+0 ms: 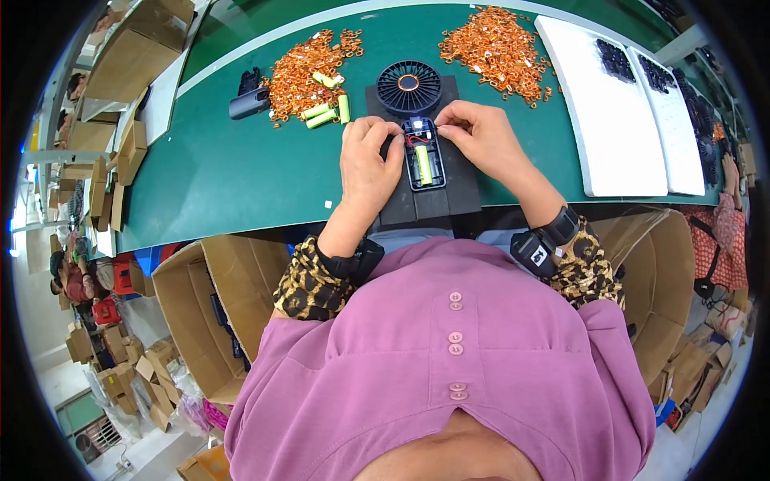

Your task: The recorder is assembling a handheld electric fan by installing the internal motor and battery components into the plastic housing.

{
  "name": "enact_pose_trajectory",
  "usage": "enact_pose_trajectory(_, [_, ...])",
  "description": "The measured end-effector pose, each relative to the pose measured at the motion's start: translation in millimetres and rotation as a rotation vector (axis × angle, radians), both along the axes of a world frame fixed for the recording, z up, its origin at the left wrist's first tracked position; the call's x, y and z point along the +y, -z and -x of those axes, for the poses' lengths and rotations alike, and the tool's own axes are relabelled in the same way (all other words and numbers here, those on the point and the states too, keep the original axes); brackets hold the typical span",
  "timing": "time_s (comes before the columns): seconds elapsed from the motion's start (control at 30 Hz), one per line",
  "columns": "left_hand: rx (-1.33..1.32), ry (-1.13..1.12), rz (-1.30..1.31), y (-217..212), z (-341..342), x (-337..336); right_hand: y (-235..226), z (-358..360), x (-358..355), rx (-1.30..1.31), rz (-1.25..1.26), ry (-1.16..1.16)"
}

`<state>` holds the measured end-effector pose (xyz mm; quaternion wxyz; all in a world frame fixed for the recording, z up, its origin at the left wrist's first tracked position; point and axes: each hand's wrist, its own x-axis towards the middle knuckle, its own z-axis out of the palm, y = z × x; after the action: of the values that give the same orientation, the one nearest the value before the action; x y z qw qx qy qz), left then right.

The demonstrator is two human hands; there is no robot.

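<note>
A black handheld fan (409, 82) lies with its round grille away from me and its opened handle (440, 170) toward me. Inside the handle sit a light-green battery cell (424, 164), thin red wires and a small circuit board (417, 127) with a white part. My left hand (369, 156) grips the handle's upper left edge between thumb and bent fingers. At the upper right edge, my right hand (488, 144) pinches thumb and forefinger together; anything between those tips is too small to make out. A dark mat (459, 180) lies underneath.
Two heaps of small orange rings (301, 68) (493, 52) lie on the green table (216, 176). Several loose battery cells (321, 119) and a black casing part (249, 103) are at the left. White foam trays (605, 136) stand right. Cardboard boxes (180, 297) (670, 264) flank me below the table edge.
</note>
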<state>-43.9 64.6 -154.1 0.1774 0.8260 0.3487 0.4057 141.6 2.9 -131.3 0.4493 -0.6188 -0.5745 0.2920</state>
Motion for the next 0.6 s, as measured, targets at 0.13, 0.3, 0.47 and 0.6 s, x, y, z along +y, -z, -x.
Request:
enact_pose_trajectory(0.13, [0.004, 0.010, -0.019, 0.2, 0.1, -0.5, -1.8, 2.1, 3.6, -0.042, 0.055, 0.006])
enact_pose_trajectory(0.3, [0.012, 0.023, -0.042, 0.8, 0.0, -0.4, -0.4, 3.4, 5.0, -0.166, 0.037, 0.010])
enact_pose_trajectory(0.47, [0.023, 0.012, -0.060, -1.2, -1.3, -2.8, -5.4, 4.6, 9.3, -0.297, 0.057, 0.019])
enact_pose_trajectory(0.6, [0.034, 0.014, -0.067, -1.6, -1.3, -2.8, -9.4, 7.4, 9.7, -0.316, 0.074, 0.037])
